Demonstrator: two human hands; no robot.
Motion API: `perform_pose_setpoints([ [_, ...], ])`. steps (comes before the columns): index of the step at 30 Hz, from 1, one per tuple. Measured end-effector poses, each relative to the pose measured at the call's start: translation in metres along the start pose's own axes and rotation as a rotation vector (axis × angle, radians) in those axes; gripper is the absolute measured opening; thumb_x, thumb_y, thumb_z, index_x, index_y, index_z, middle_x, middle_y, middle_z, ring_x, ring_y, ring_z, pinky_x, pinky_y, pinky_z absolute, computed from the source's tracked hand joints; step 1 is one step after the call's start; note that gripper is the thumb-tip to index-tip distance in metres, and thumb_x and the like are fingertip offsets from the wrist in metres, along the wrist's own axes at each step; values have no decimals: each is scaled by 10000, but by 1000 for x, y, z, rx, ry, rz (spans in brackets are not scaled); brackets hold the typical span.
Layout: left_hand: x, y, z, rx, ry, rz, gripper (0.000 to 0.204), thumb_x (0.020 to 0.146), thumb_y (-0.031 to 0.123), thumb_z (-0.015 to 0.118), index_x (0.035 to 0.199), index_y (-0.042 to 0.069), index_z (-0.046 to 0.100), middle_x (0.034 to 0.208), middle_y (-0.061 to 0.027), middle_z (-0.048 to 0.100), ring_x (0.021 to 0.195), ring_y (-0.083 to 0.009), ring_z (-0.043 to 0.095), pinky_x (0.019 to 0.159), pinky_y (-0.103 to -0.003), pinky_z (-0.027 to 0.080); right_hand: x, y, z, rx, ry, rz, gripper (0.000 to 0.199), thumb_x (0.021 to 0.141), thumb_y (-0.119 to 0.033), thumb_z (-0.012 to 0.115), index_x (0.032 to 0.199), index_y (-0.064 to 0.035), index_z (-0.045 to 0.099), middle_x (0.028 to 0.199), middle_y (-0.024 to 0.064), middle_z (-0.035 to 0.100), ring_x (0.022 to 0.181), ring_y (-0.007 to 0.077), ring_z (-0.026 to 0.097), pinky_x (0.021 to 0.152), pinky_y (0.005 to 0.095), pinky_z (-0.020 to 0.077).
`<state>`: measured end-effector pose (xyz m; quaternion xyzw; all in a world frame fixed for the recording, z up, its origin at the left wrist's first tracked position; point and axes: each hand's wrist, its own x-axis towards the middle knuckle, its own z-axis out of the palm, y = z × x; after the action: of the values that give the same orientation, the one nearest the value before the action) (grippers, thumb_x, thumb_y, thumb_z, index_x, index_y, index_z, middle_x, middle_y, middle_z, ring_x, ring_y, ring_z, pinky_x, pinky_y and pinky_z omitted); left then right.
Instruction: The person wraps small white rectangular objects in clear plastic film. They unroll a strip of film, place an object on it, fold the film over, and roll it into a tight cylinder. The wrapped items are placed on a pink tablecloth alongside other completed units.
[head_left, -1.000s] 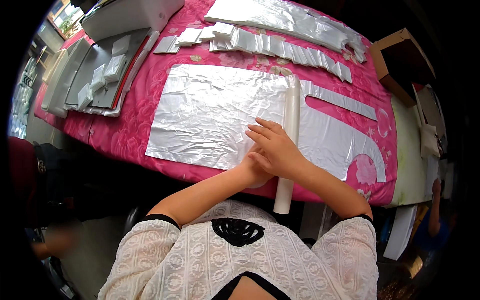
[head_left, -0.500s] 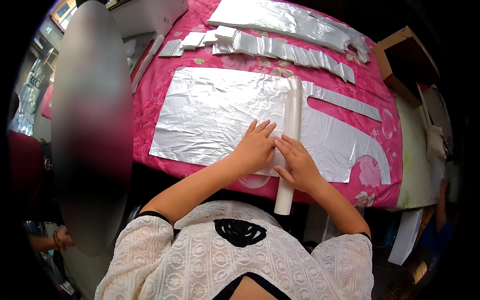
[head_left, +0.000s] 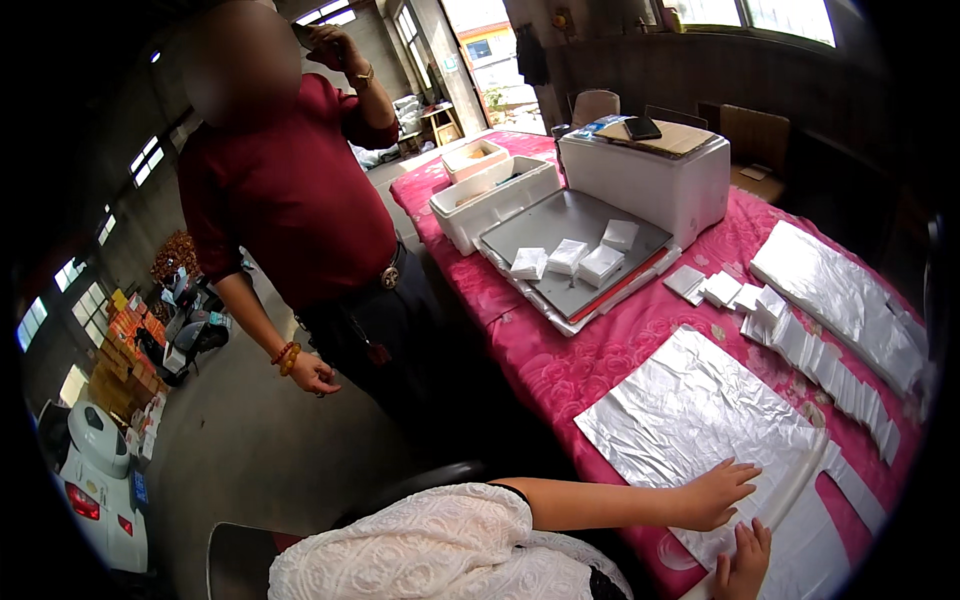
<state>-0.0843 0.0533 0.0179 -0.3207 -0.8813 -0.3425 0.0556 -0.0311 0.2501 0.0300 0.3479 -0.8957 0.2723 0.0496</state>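
Observation:
A flat silvery-white plastic carrier bag (head_left: 690,410) with cut-out handles lies on the pink flowered cloth (head_left: 550,370). A pale tube (head_left: 808,462) lies across it near the handle end. My left hand (head_left: 715,497) is over the bag beside the tube, its fingers spread and holding nothing. Just nearer, at the lower edge, my right hand (head_left: 745,563) is by the tube with fingers stretched out. Part of the right hand and its forearm are cut off. Folded bag packets (head_left: 820,360) lie in an overlapping row beyond.
Further back lies a stack of flat bags (head_left: 840,300). A metal-topped scale (head_left: 560,225) carries several white packets, next to foam boxes (head_left: 650,180). Across the left table edge stands a person in a dark red top (head_left: 310,190), one hand raised to the head.
The view has swung left and up, bringing the standing person, the scale and the room into sight. My hands stay by the tube on the bag.

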Motion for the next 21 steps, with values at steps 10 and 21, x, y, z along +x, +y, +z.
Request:
perform_pose_setpoints([
  [10,61,-32,19,-372,224,-171,507,826,140,581,1275,-31,421,1302,-238,436,1218,-370,413,1018,-386,340,-6,4,2,20,67,74,429,717,-172,601,1109,0,571,1098,179,594,1162,381,464,1038,504,276],
  [21,122,-32,34,-1252,186,-572,609,921,422,443,1321,-27,344,1348,-158,398,1275,-262,362,1056,-380,274,6,1,-11,-24,-5,42,401,789,-239,629,1123,-24,575,1151,115,587,1190,278,472,1045,437,317],
])
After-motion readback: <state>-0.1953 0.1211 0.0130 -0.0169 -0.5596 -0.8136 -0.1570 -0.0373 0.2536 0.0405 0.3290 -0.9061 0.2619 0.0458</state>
